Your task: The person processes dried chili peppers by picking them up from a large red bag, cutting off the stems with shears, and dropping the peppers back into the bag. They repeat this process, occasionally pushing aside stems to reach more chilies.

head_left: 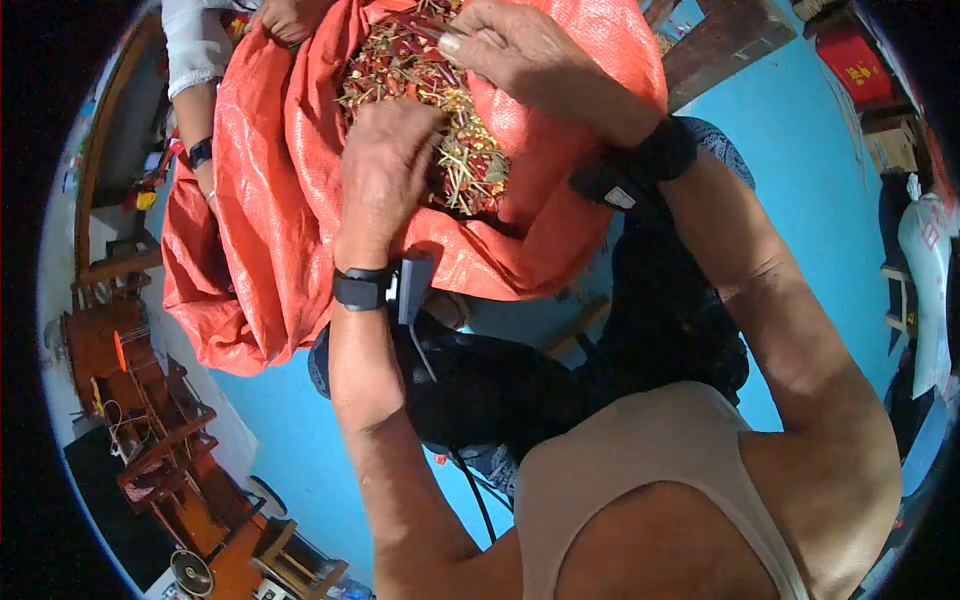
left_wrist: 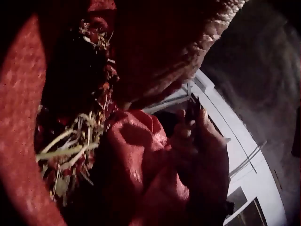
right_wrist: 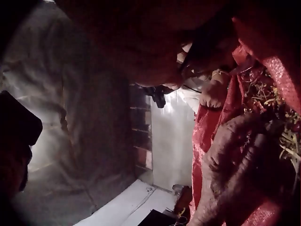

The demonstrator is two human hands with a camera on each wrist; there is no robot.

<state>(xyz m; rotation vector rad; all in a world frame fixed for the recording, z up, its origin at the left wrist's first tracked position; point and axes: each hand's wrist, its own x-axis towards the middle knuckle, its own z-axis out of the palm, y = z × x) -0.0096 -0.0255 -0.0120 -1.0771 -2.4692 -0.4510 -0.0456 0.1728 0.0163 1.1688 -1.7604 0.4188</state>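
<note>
A red woven sack [head_left: 255,170] lies open around a heap of dried red pods, stalks and yellow bits [head_left: 465,165]. The left hand [head_left: 390,165] reaches into the heap from the near side, back of the hand up; its fingertips are hidden. In the right wrist view the left hand [right_wrist: 225,165] lies against the sack [right_wrist: 202,132] with bent fingers. The right hand [head_left: 515,50], above the heap's far right side, pinches a thin dark piece [head_left: 430,28] between thumb and fingers. Stalks [left_wrist: 70,146] show in the left wrist view.
Another person's hand [head_left: 288,18] grips the sack's far left edge. Wooden furniture [head_left: 165,420] stands at the left, a wooden beam [head_left: 730,50] at the upper right. A red box [head_left: 853,65] and a white bag [head_left: 927,270] are at the far right, beyond the blue floor [head_left: 770,180].
</note>
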